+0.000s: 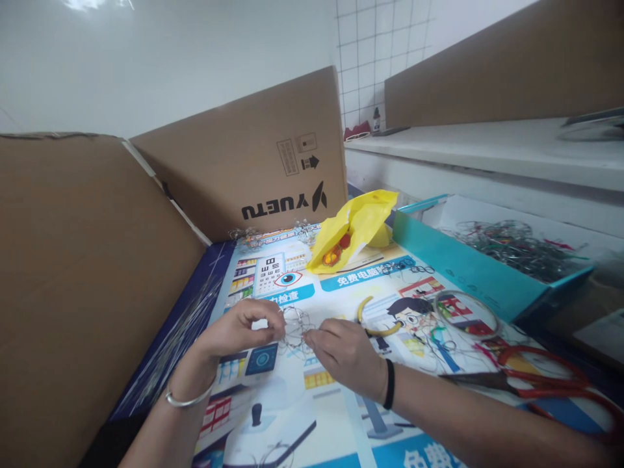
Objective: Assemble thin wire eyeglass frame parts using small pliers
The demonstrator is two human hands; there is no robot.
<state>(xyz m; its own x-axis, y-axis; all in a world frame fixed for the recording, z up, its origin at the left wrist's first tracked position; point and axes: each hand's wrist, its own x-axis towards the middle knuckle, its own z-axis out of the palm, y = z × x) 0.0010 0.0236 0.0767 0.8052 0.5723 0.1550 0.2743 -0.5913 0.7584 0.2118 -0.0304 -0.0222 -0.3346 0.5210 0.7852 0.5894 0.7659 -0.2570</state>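
Note:
My left hand (240, 331) and my right hand (344, 351) meet over a printed poster (336, 396) that covers the table. Both pinch a small piece of thin silvery wire loops (295, 327) held between them just above the poster. The left wrist wears a silver bangle, the right wrist a black band. The fingers of both hands are curled closed on the wire piece.
Yellow-handled pliers (373, 318) and a wire ring (465, 313) lie right of my hands; red-handled scissors (531, 382) further right. A teal tray (487, 273) holds a tangle of wire. A yellow bag (353, 227) sits behind. Cardboard sheets (73, 279) stand left and back.

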